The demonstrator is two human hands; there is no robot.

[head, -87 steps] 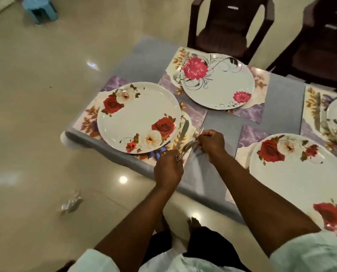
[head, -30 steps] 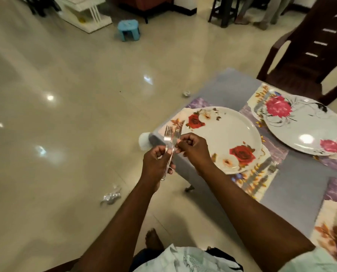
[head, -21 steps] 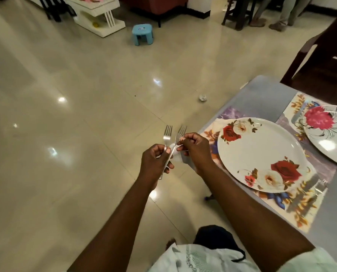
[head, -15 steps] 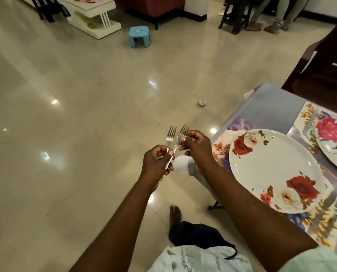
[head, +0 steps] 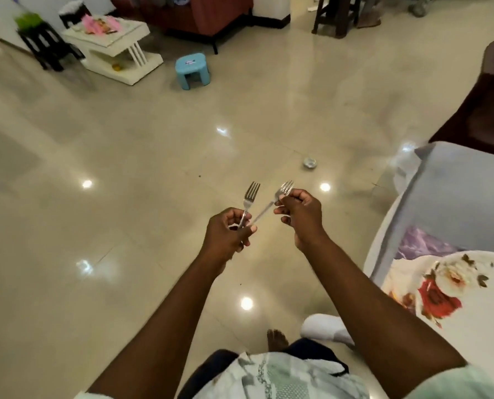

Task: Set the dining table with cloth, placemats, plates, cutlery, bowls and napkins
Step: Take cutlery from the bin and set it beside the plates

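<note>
Cloth (head: 453, 191), placemat (head: 421, 246) and plate (head: 470, 286) are sitting laid at the table corner, cutlery looking unfinished, bowls and napkins not showing: left hand (head: 225, 231) is gripping one fork (head: 248, 203), right hand (head: 300, 211) is pinching a second fork (head: 271, 203) off the table.

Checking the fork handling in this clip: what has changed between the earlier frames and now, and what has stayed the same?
The right hand has drawn one fork sideways, so the two forks, earlier held close together, now splay apart at the tines. The view has swung off the table: only a corner of the tablecloth and one flowered plate remain in sight. Unchanged: the left hand grips the other fork, and neither has been laid down.
</note>
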